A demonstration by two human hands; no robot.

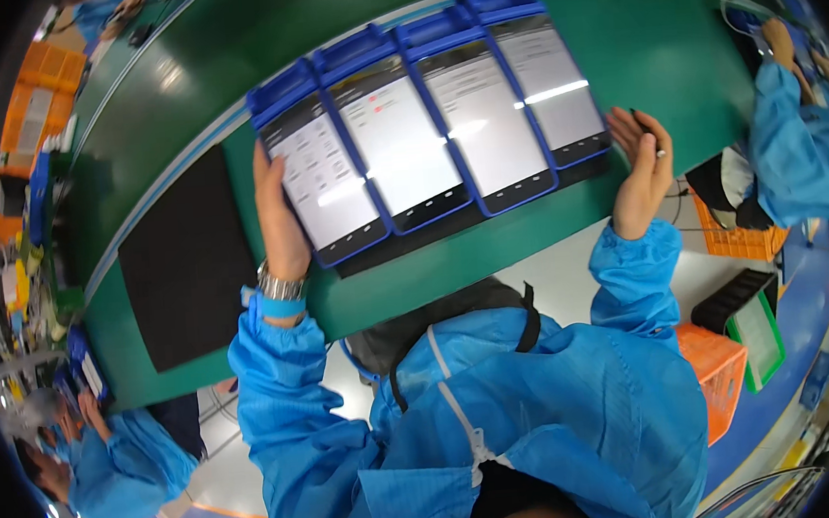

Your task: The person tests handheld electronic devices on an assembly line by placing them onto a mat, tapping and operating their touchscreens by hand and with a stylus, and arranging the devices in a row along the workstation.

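Your left hand (283, 225) touches the outer edge of the leftmost blue-framed device (323, 183), clamped or not I can't tell; the row of four devices (401, 148) lies between your hands, long axes pointing away, tops leaning left; your right hand (640, 173), fingers loosely bent, is just beside the row's right end, grip unclear

Seeing open green benchtop (692, 72) past the right hand (643, 168); hitting four blue-framed screens (435, 129) between it and left hand (281, 226).
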